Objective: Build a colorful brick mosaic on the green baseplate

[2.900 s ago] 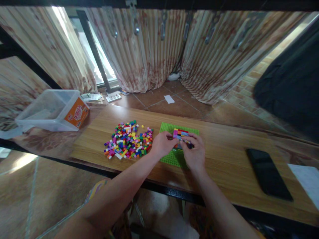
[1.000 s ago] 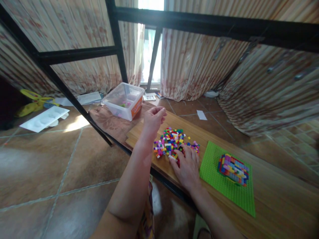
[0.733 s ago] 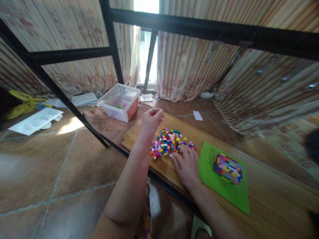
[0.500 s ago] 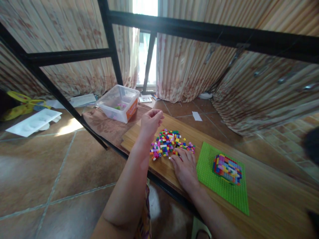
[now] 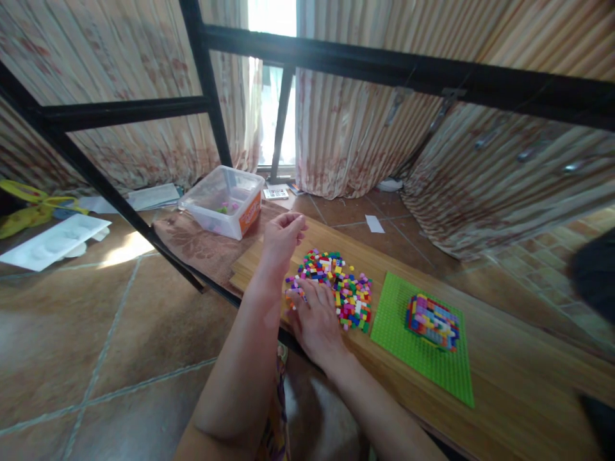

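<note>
A pile of small coloured toy bricks [image 5: 353, 298] lies on the wooden board. My left hand [image 5: 282, 235] is raised just beyond the pile's left side, its fingers curled and thumb pressed to them; whatever they may hold is hidden. My right hand [image 5: 314, 317] lies palm down over the near left part of the pile, fingers apart and touching bricks. To the right of the pile is a green baseplate [image 5: 398, 339], and on it sits a layered, many-coloured brick build [image 5: 434, 322].
A clear plastic box [image 5: 223, 198] with a few pink and green pieces stands on a brown cloth [image 5: 185, 242] at the back left. Black metal bars [image 5: 355, 54] cross above the wooden board [image 5: 509, 358]. Curtains [image 5: 346, 128] hang behind.
My right hand has moved left across the pile, uncovering bricks on its right side. My left hand stays raised and closed. The whole view has shifted slightly.
</note>
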A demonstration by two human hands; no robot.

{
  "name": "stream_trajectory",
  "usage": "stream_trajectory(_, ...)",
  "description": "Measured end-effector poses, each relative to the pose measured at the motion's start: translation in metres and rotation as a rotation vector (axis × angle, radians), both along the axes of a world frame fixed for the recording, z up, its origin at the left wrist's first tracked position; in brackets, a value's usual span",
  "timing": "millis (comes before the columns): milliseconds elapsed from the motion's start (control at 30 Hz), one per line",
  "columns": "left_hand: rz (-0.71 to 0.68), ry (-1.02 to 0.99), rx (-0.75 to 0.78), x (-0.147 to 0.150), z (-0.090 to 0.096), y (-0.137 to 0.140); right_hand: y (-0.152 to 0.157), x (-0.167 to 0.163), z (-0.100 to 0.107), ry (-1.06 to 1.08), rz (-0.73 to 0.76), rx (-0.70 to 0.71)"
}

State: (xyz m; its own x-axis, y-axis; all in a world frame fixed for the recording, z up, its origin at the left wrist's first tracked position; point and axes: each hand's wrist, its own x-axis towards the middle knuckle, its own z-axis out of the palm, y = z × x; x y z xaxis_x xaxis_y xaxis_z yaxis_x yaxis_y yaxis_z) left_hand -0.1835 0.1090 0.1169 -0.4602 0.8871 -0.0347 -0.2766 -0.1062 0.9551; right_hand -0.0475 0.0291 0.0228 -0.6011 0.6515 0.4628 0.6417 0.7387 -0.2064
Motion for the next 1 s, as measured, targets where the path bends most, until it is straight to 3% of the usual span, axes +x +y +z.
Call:
stream_trajectory(133,-0.006,-0.008,-0.002,-0.003,0.000,0.000,0.014,-0.029,-0.011,-0.062,0.030,-0.001)
stream_trajectory(233,-0.005,-0.016,-0.005,-0.004,-0.001,0.000,0.023,-0.028,-0.016,-0.084,0.008,0.014)
stream_trajectory(533,-0.028,-0.023,-0.002,0.005,-0.002,0.000,0.028,0.020,-0.009,-0.160,-0.051,0.060)
stream_trajectory(800,-0.032,-0.022,-0.010,0.004,-0.003,0.000,0.021,0.071,-0.008,-0.035,-0.123,0.053)
stream_trajectory(1000,-0.069,-0.044,-0.018,0.012,-0.003,0.000,0.035,0.084,0.000,0.070,-0.352,-0.041)
